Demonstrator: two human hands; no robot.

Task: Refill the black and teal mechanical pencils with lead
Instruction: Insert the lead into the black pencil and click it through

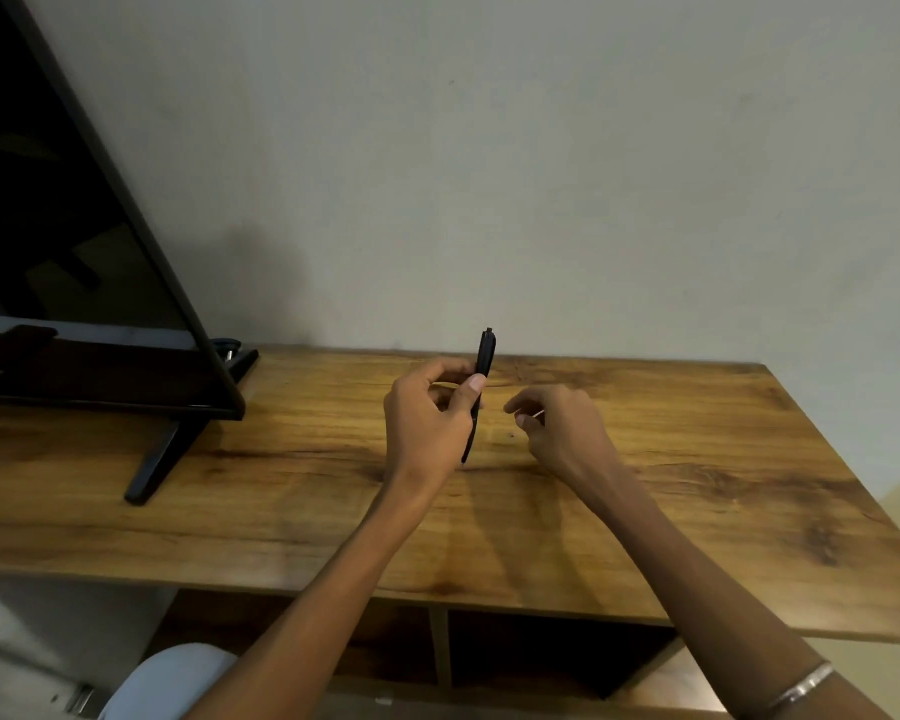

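The black pencil (481, 387) is gripped near upright in the left hand (430, 413) above the table (697, 459), long axis running up and slightly right, cap end up. A thin pale sliver, likely lead (537, 414), is pinched in the right hand (557, 428), just right of the pencil, pointing toward it. The teal pencil is not seen.

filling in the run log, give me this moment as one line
left hand: grips slim black mechanical pencil upright | right hand: pinches something thin | teal pencil: unseen
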